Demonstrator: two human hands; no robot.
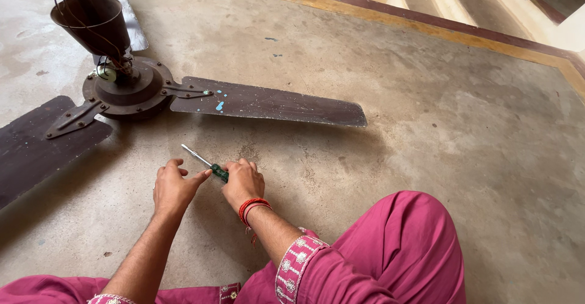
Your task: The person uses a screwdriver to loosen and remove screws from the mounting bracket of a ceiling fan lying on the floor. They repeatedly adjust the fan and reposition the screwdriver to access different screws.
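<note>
The right hand [242, 182] is wrapped around the green handle of a screwdriver [204, 162], its metal shaft angled low over the concrete floor [426, 127] toward the dismantled ceiling fan [131, 90] nearby. The left hand [173, 188] hovers half-curled just beside the handle, fingertips near it, holding nothing.

Ceiling fan [128, 90] blocks ahead; floor [426, 127] rightward open.

The bare grey concrete floor [426, 157] has stains and small blue paint spots. An old brown metal ceiling fan [131, 90] lies flat on it, blades spread out.
</note>
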